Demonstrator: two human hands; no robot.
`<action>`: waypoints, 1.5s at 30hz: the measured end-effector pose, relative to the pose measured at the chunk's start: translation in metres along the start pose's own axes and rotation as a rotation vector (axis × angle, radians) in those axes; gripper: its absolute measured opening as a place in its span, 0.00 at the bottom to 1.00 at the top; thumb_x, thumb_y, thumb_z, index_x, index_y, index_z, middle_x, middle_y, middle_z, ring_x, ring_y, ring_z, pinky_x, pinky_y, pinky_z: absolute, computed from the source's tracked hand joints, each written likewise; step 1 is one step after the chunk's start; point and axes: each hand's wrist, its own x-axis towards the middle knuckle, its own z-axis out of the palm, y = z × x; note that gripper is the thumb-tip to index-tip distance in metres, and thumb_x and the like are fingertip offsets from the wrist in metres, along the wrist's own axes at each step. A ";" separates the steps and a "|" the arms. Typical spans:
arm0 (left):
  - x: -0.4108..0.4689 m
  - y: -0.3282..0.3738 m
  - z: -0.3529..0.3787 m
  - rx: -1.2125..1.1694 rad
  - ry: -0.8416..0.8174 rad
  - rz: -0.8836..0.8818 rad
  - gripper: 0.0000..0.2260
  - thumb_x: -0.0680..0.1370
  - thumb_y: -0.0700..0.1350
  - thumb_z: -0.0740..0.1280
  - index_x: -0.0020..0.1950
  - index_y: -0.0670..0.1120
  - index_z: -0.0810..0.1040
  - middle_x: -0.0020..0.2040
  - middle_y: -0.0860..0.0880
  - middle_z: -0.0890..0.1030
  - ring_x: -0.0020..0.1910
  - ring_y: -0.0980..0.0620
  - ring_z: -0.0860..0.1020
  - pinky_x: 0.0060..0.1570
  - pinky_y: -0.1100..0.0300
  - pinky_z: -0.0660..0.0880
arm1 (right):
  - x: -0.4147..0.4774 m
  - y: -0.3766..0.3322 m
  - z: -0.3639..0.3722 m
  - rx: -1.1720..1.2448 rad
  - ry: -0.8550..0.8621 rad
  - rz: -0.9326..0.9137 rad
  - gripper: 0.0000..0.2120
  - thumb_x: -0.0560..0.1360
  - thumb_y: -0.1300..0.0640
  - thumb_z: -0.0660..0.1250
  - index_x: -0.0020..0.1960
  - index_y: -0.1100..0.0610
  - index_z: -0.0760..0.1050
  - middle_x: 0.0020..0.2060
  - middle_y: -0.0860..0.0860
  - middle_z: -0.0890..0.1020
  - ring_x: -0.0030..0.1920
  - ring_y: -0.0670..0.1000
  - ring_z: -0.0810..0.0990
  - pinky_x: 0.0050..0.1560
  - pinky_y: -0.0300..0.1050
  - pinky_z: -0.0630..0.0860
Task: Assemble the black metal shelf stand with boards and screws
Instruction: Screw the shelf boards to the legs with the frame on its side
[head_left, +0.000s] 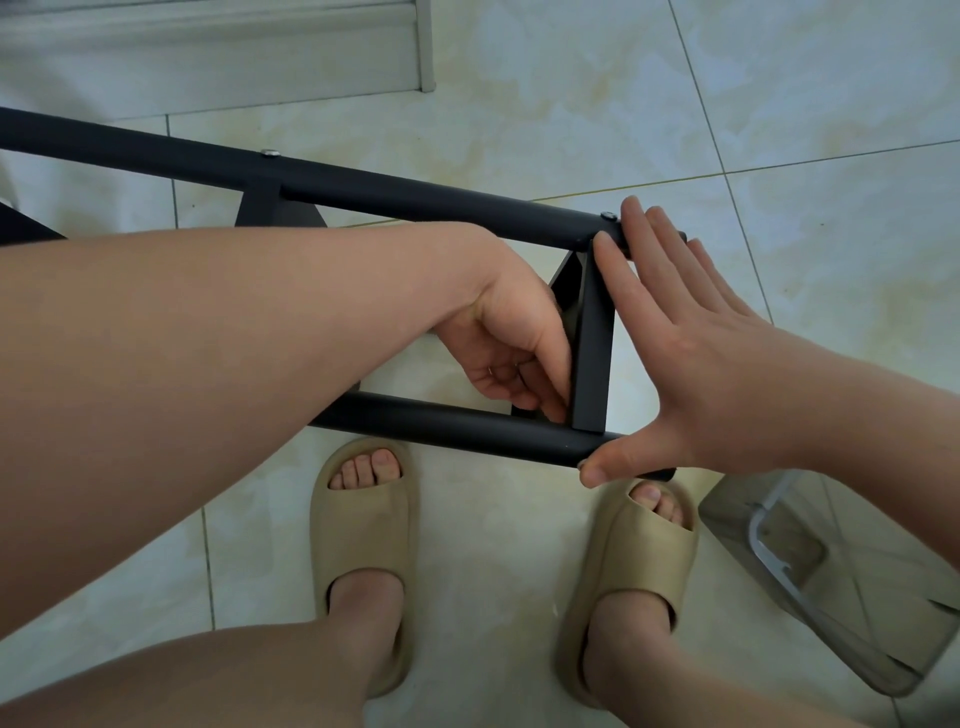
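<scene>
You are looking down at the black metal frame (415, 197), which hangs over the tiled floor (571, 104) just ahead of your feet. Its far tube (208, 153) runs from nine o'clock across to about two o'clock, and its near tube (467, 428) lies parallel, closer to you. A flat crossbar (592, 353) joins the two tubes near their right ends, and a second one (265, 205) joins them farther left, partly hidden behind your left forearm.

Your left hand (506, 343) reaches in between the tubes, its fingers curled together against the left face of the crossbar, down where it meets the near tube. Whether they pinch anything small there you cannot tell.

Your right hand (685, 364) is spread flat, fingers apart: the fingertips (602, 247) press on the far tube's end, the thumb (597, 470) on the near tube's end.

Two silver screw heads (607, 214) sit on top of the far tube. Your tan slippers (363, 540) stand at six o'clock, and a clear plastic stool (810, 571) sits at four o'clock.
</scene>
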 end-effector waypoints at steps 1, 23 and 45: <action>0.000 0.000 0.000 0.006 0.002 -0.007 0.04 0.78 0.39 0.69 0.45 0.46 0.82 0.39 0.50 0.83 0.36 0.56 0.77 0.38 0.65 0.73 | 0.000 0.000 0.000 0.001 -0.002 0.001 0.72 0.53 0.12 0.51 0.78 0.55 0.23 0.75 0.54 0.22 0.75 0.52 0.22 0.75 0.46 0.28; 0.001 -0.004 0.004 -0.087 -0.033 0.004 0.06 0.78 0.36 0.66 0.46 0.43 0.82 0.39 0.48 0.83 0.35 0.54 0.80 0.44 0.61 0.77 | 0.000 0.000 0.001 0.022 0.003 0.010 0.72 0.53 0.13 0.53 0.78 0.54 0.24 0.75 0.53 0.23 0.76 0.52 0.22 0.77 0.49 0.31; 0.004 -0.004 0.004 -0.120 -0.003 0.068 0.07 0.77 0.30 0.65 0.49 0.39 0.81 0.43 0.43 0.82 0.39 0.51 0.81 0.47 0.60 0.80 | 0.000 -0.002 -0.001 0.036 -0.012 0.014 0.73 0.53 0.13 0.54 0.78 0.54 0.24 0.75 0.52 0.23 0.75 0.52 0.22 0.77 0.48 0.30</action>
